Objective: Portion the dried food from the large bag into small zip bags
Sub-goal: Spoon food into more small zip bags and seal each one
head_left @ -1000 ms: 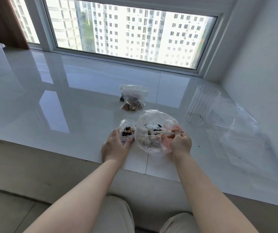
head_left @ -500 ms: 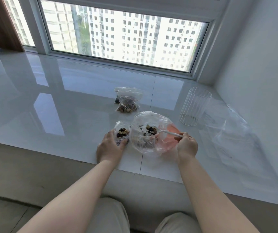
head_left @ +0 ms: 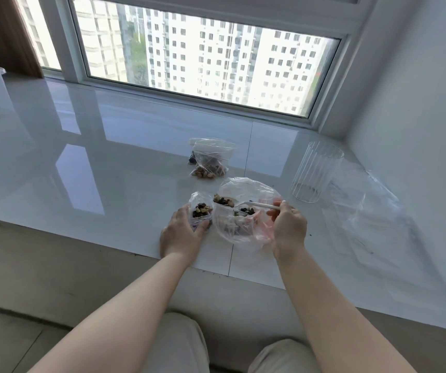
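Fingers (head_left: 275,211) round unlabelled spoon (head_left: 251,204)

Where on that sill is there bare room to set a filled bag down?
The wide stretch left of the left hand and filled bags is bare. The right side is crowded: large bag, glass and plastic sheets.

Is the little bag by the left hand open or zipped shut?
Open. The left hand holds the small zip bag upright with its mouth spread, and the dried food inside shows from above.
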